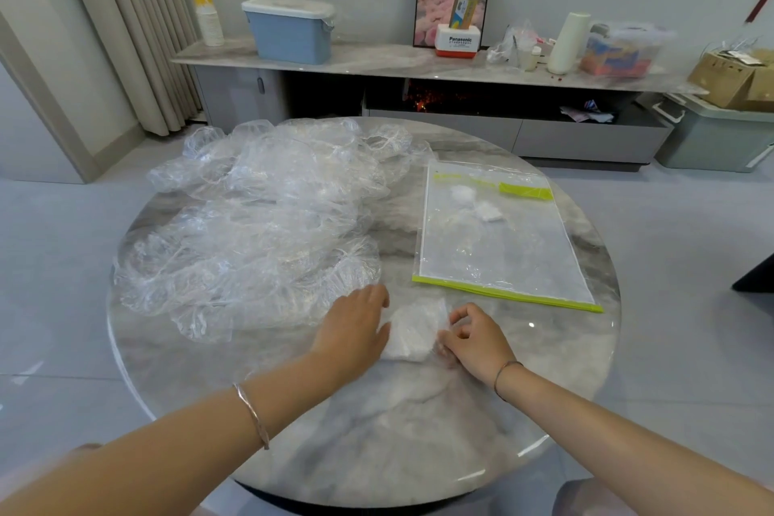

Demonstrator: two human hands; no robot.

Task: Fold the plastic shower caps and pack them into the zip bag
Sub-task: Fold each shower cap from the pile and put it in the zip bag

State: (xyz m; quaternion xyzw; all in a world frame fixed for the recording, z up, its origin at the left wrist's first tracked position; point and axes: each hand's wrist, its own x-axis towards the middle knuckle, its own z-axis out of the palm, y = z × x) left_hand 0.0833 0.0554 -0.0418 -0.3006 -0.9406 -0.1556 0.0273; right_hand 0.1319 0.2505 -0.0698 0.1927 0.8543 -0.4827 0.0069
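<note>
Your left hand (356, 327) lies flat, fingers straight, and presses the left side of the folded cap (414, 331). Your right hand (473, 337) has its fingers curled and appears to pinch the cap's right edge. The cap sits near the near edge of the table (377, 432), just short of the zip bag (498, 239), which lies toward the right edge.

The main risk is spring-back. This film is thin and slippery with a gathered rim, so if you lift your flat palm before the pinch has the whole bundle, trapped air will likely puff the fold open. Press the air out first.

The loose pile of caps (259, 222) fills the left and far part of the table, and its nearest ruffle is just beside your left hand. A sweep of your wrist could drag a loose cap into the fold or nudge the pile over the left edge.

The bag's green strip along its near side looks like the mouth; you cannot tell from here whether it is open. Pushing in one-handed could slide the bag across the smooth top or shove the two folded caps (463, 194) inside it out of shape.
</note>
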